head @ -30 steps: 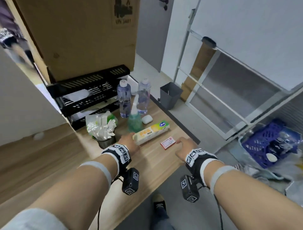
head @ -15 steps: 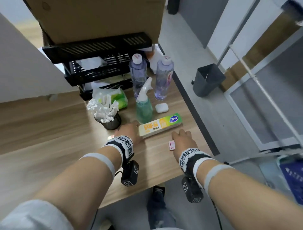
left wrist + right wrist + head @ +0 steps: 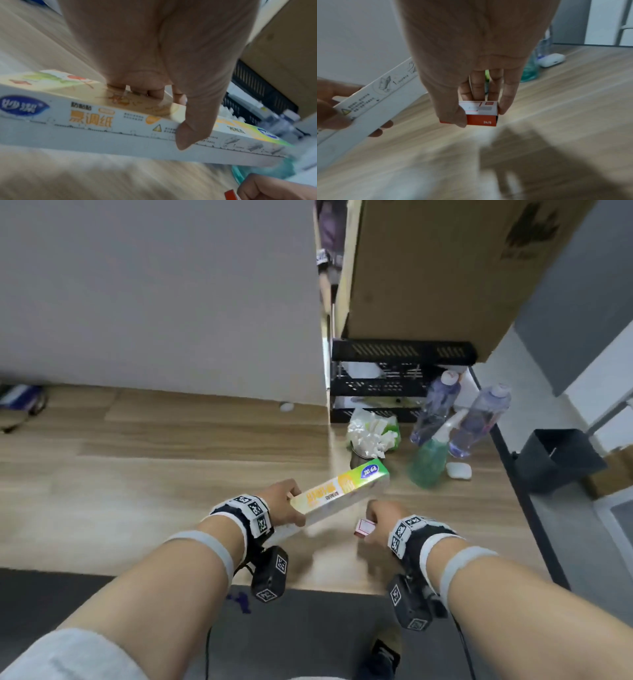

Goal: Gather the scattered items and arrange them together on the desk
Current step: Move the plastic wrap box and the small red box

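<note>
My left hand (image 3: pixel 281 501) grips the long box (image 3: pixel 339 491) near one end, thumb on the white side and fingers (image 3: pixel 154 93) curled over the printed face, as the left wrist view shows. The box is lifted off the tabletop (image 3: pixel 137 474) and slants up and away from me, its green end pointing toward the teal spray bottle (image 3: pixel 428 460).

My right hand (image 3: pixel 378 518) pinches the small red-and-white box (image 3: pixel 364 527), thumb on the near side and fingers (image 3: pixel 505 97) behind it; in the right wrist view it hangs clear above the wood. The two boxes are near each other but apart, over the near edge of the tabletop.

Further back I see two clear bottles (image 3: pixel 435 409) standing side by side just behind the spray bottle, a white case (image 3: pixel 459 470) lying just right of it, and a cup of white wrapped sticks (image 3: pixel 368 440) to its left, with a green packet (image 3: pixel 394 429) behind the cup. A black rack (image 3: pixel 394 371) stands at the back with a cardboard box (image 3: pixel 445 268) on top. A dark bin (image 3: pixel 555 460) sits on the floor beyond the right edge. Much of both wrist views is motion-blurred.
</note>
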